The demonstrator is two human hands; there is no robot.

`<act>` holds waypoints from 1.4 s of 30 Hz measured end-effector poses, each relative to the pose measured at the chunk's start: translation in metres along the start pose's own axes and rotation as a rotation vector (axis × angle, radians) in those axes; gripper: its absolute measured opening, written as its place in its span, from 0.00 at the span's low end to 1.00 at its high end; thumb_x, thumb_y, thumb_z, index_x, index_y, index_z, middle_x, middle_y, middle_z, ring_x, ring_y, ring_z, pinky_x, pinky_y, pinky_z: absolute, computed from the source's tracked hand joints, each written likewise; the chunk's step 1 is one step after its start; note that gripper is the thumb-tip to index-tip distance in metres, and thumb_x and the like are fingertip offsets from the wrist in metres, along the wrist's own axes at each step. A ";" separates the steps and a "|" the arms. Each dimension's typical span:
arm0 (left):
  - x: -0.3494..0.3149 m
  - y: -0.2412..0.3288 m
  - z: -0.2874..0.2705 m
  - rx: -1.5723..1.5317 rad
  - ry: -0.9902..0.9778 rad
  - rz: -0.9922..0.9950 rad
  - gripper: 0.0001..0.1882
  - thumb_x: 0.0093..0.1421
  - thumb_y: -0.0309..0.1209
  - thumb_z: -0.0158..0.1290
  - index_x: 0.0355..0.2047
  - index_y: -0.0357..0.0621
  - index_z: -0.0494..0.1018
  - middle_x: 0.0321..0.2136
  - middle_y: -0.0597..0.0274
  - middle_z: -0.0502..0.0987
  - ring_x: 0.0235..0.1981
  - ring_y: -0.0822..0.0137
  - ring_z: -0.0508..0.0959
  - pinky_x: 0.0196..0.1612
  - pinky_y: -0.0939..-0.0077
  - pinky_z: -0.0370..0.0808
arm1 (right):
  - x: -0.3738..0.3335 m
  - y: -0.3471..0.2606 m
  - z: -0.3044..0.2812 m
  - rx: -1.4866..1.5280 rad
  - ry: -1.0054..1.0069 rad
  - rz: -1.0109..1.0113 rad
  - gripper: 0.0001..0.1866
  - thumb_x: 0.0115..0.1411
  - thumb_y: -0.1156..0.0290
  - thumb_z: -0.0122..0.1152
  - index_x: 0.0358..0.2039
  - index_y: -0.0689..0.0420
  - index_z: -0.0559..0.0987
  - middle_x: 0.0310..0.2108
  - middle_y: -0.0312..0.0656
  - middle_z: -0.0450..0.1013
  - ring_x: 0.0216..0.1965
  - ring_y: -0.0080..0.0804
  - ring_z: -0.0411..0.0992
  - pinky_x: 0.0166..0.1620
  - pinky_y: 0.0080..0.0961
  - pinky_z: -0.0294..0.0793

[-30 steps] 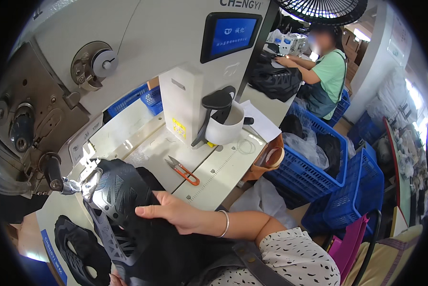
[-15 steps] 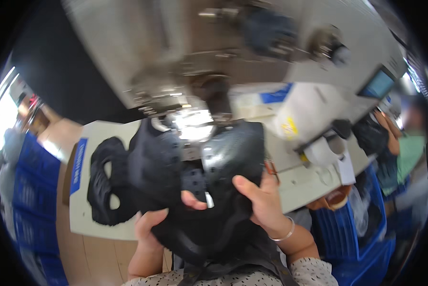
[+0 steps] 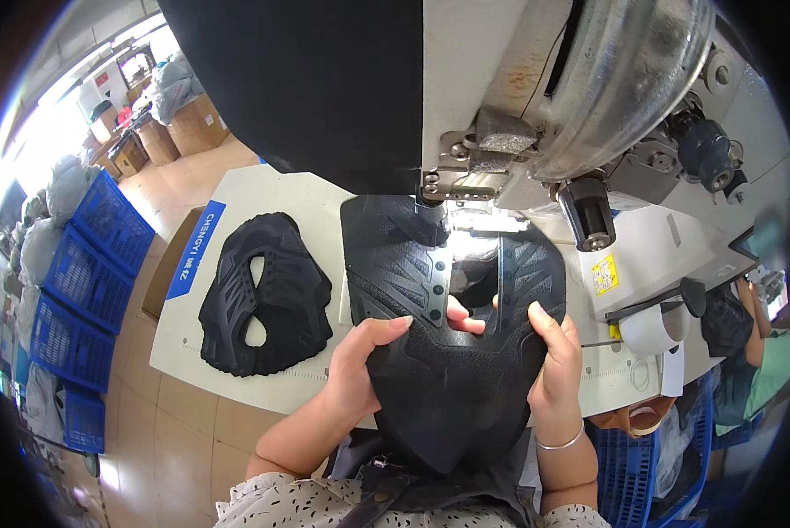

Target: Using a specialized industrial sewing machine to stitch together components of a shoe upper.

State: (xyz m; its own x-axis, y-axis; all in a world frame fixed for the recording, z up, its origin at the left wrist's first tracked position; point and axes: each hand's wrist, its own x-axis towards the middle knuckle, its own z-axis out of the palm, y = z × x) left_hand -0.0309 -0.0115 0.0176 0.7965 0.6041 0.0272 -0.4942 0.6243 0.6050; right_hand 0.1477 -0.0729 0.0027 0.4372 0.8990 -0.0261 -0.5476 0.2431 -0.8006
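Note:
A black shoe upper [image 3: 457, 392], with eyelet rows and a cut-out throat, lies partly on the table at the sewing machine [image 3: 501, 141]. Its far edge reaches the lit needle area; the near end hangs toward my lap. My left hand [image 3: 360, 363] grips its left side, thumb on top. My right hand [image 3: 557, 363] holds the right side the same way. Fingertips show through the throat opening from beneath; whose hand they belong to is partly hidden. More black shoe uppers [image 3: 300, 308] lie stacked to the left, apart from my hands.
The machine's white table [image 3: 237, 392] carries a blue label strip. A white cup-like holder [image 3: 654, 327] stands at right. Blue crates [image 3: 83, 286] line the left floor, with another blue crate [image 3: 624, 466] at lower right. A person in green [image 3: 769, 378] sits at far right.
The view has shifted and sharpened. Both hands still hold the shoe upper, which now lies flatter at the needle area. The stacked uppers appear farther from it.

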 end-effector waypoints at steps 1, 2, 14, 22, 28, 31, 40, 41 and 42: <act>0.002 0.000 0.001 0.034 0.007 -0.010 0.25 0.55 0.36 0.35 0.48 0.28 0.61 0.47 0.43 0.68 0.48 0.57 0.70 0.53 0.66 0.65 | 0.001 -0.001 -0.001 0.003 0.008 0.004 0.14 0.58 0.74 0.47 0.44 0.66 0.68 0.36 0.48 0.73 0.35 0.33 0.74 0.41 0.26 0.74; 0.005 0.001 0.002 0.080 -0.011 0.008 0.24 0.55 0.35 0.35 0.47 0.28 0.61 0.47 0.42 0.68 0.48 0.57 0.70 0.53 0.67 0.64 | 0.003 -0.001 -0.003 -0.004 0.003 -0.022 0.14 0.58 0.74 0.47 0.44 0.66 0.69 0.36 0.47 0.73 0.35 0.33 0.74 0.41 0.26 0.74; 0.006 -0.008 0.000 0.160 0.030 -0.004 0.22 0.55 0.31 0.34 0.45 0.26 0.64 0.48 0.47 0.69 0.48 0.62 0.70 0.53 0.70 0.64 | 0.003 -0.003 -0.013 -0.033 -0.015 -0.125 0.15 0.57 0.77 0.49 0.46 0.64 0.68 0.41 0.43 0.71 0.41 0.29 0.71 0.45 0.24 0.70; 0.001 -0.021 0.000 0.575 0.384 0.264 0.09 0.60 0.29 0.46 0.29 0.35 0.71 0.24 0.72 0.71 0.24 0.82 0.67 0.28 0.84 0.66 | 0.002 -0.007 -0.019 -0.135 -0.200 -0.138 0.19 0.54 0.74 0.56 0.46 0.66 0.67 0.39 0.46 0.72 0.38 0.31 0.72 0.43 0.25 0.73; -0.001 -0.025 -0.003 0.770 0.314 0.384 0.13 0.61 0.31 0.45 0.23 0.36 0.69 0.18 0.74 0.68 0.21 0.82 0.64 0.24 0.85 0.63 | -0.006 -0.007 -0.019 -0.250 -0.110 -0.154 0.16 0.55 0.73 0.55 0.43 0.66 0.69 0.39 0.44 0.72 0.37 0.28 0.72 0.42 0.22 0.71; 0.002 -0.025 -0.003 0.804 0.325 0.375 0.13 0.61 0.31 0.45 0.23 0.37 0.69 0.18 0.74 0.67 0.21 0.82 0.63 0.24 0.85 0.62 | -0.006 -0.008 -0.020 -0.277 -0.126 -0.161 0.15 0.56 0.73 0.55 0.43 0.66 0.70 0.39 0.43 0.72 0.37 0.26 0.71 0.42 0.21 0.71; 0.020 -0.008 -0.014 0.798 0.319 0.396 0.11 0.61 0.29 0.45 0.24 0.37 0.68 0.19 0.74 0.67 0.22 0.83 0.62 0.25 0.85 0.62 | 0.010 -0.001 -0.016 -0.312 -0.131 -0.237 0.14 0.57 0.72 0.55 0.42 0.65 0.71 0.38 0.42 0.72 0.38 0.25 0.71 0.42 0.22 0.70; 0.023 -0.006 -0.015 0.774 0.300 0.382 0.10 0.60 0.29 0.45 0.24 0.37 0.68 0.19 0.74 0.67 0.22 0.83 0.62 0.24 0.85 0.62 | 0.013 -0.001 -0.014 -0.313 -0.129 -0.238 0.14 0.57 0.72 0.55 0.42 0.65 0.71 0.38 0.42 0.72 0.38 0.25 0.71 0.42 0.22 0.70; 0.025 -0.003 -0.015 0.759 0.304 0.357 0.10 0.60 0.30 0.46 0.24 0.36 0.69 0.19 0.74 0.67 0.22 0.83 0.62 0.24 0.85 0.62 | 0.015 -0.001 -0.013 -0.289 -0.131 -0.232 0.13 0.57 0.73 0.55 0.42 0.65 0.71 0.38 0.42 0.72 0.38 0.26 0.71 0.42 0.22 0.70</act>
State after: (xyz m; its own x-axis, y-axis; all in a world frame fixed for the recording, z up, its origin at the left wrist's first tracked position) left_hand -0.0146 0.0093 0.0042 0.4592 0.8724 0.1675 -0.2447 -0.0570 0.9679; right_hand 0.1645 -0.0642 -0.0045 0.4205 0.8757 0.2373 -0.2132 0.3496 -0.9123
